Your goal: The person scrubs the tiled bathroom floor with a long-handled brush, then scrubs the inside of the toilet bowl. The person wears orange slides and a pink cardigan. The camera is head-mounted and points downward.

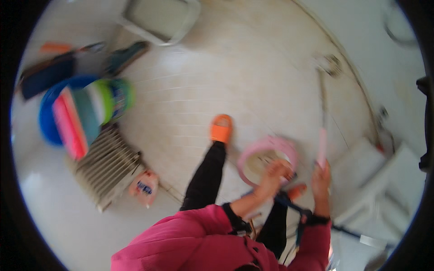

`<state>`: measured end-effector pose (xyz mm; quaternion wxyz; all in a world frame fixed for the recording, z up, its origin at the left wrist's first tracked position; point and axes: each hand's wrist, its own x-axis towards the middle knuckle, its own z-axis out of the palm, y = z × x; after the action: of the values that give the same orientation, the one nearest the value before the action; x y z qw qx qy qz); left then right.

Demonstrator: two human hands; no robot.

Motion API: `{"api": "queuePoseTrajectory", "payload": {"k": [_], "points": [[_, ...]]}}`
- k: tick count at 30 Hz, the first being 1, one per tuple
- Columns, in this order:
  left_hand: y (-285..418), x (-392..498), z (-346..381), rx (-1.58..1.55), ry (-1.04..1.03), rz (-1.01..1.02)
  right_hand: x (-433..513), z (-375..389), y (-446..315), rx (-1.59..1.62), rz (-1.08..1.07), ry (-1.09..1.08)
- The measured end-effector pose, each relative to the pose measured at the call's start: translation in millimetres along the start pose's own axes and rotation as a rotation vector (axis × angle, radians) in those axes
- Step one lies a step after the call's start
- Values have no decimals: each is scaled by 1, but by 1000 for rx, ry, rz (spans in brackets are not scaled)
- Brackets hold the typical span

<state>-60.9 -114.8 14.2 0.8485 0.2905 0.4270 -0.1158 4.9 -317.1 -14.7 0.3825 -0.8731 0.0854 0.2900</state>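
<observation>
My right hand [321, 179] is closed around the pink grip of a long-handled tool [323, 105], whose whitish head rests near the floor by the right wall. The head is too blurred to name. My left hand [278, 171] is over the right side of a pink plastic basin [247, 152], at its rim. Something whitish shows under the fingers, but blur hides whether the hand grips it or the rim. Pale contents show inside the basin, close to my feet in orange slippers [221, 129].
Left, a blue basin [47, 118] holds coloured items beside a green container [127, 96], a ribbed radiator-like object [108, 166] and a pink printed bag [144, 188]. A whitish square tub [195, 17] stands at the top. White furniture [366, 189] is at right.
</observation>
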Motion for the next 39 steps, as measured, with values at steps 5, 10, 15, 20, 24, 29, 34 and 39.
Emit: {"api": "queuePoseTrajectory", "payload": {"k": [5,10,15,20,24,29,34,39], "points": [[-6,12,3,8,61,17,-33,-5,16,165,201,5],[3,12,15,40,62,-58,-61,-9,20,136,202,31],[-3,12,17,84,65,-69,-75,-9,28,67,370,70],[-2,15,15,78,104,10,-85,-21,37,311,474,73],[1,21,16,60,186,89,-89,-29,44,331,472,120],[-5,24,15,87,249,94,-99,-32,51,257,455,84],[-17,27,17,179,264,83,-112,-40,67,63,407,133],[-34,23,24,180,86,85,-131,-53,74,148,365,108]]}}
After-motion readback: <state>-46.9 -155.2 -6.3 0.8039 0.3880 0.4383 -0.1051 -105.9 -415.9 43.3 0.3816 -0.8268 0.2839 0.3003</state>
